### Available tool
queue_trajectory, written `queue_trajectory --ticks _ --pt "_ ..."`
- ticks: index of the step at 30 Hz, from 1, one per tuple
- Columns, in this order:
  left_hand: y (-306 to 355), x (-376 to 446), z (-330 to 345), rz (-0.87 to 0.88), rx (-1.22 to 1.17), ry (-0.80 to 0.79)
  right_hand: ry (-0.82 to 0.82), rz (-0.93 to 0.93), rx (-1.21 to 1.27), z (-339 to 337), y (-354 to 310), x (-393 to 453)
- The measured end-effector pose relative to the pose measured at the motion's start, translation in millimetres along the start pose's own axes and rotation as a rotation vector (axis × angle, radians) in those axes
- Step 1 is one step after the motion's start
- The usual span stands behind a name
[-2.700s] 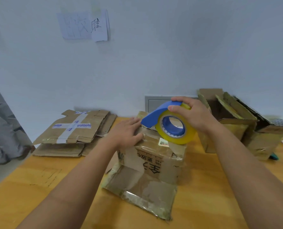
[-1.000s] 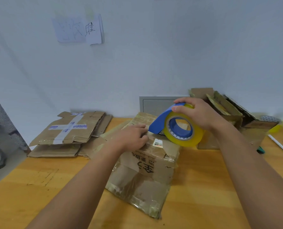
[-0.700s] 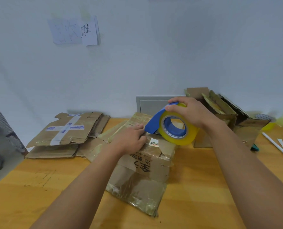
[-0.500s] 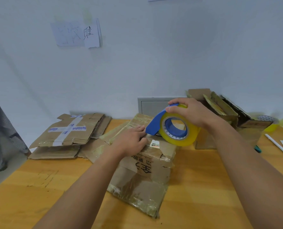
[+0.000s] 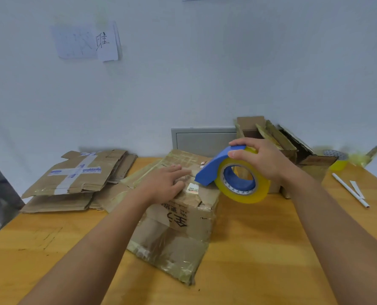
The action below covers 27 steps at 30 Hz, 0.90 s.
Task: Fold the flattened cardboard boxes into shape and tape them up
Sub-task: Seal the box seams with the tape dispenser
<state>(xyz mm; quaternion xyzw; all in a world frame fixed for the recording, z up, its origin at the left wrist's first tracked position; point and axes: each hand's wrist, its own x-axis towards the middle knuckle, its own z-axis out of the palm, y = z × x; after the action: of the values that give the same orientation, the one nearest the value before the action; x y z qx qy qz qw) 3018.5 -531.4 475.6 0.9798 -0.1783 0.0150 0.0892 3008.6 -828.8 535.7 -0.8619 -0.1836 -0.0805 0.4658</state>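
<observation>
One folded-up cardboard box (image 5: 178,219) stands at the middle of the wooden table (image 5: 260,249), its top flaps closed and its near side creased and patched with old clear tape. The left hand (image 5: 164,182) lies palm down on the box top, fingers mostly straight and pressing on the flaps, with nothing gripped in it. The right hand (image 5: 263,160) holds one tape dispenser (image 5: 231,175), fingers curled over its blue guard from above; the yellowish tape roll on it hangs just over the right edge of the box top, and the blue nose points left toward the left hand's fingertips. Whether the nose touches the cardboard cannot be told.

To the left, near the wall, lies one stack of flattened boxes (image 5: 77,179); the top sheet bears a cross of pale tape, and at least two more sheets show beneath and beside it. At the far right of the table stand two opened boxes (image 5: 278,142), side by side with flaps up, partly hidden behind the right hand. Further right sits one more tape roll (image 5: 337,160), blurred, and nearer on the table lie two thin white sticks (image 5: 351,191), possibly pens, touching each other at an angle. Two overlapping paper sheets (image 5: 86,41) hang on the wall, and one grey panel (image 5: 203,139) is set against the wall behind the box
</observation>
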Motion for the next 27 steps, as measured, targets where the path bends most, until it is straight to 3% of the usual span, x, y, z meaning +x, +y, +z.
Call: queue_trajectory --ticks 6,9,27 --pt "15 9 -9 0.069 0.121 -0.088 0.047 -0.001 0.047 0 6 -6" --pt "22 7 -3 0.064 0.054 -0.130 0.065 -0.001 0.074 0 10 -8" --pt "48 2 10 0.122 0.002 -0.087 0.085 0.019 0.137 -4 17 -13"
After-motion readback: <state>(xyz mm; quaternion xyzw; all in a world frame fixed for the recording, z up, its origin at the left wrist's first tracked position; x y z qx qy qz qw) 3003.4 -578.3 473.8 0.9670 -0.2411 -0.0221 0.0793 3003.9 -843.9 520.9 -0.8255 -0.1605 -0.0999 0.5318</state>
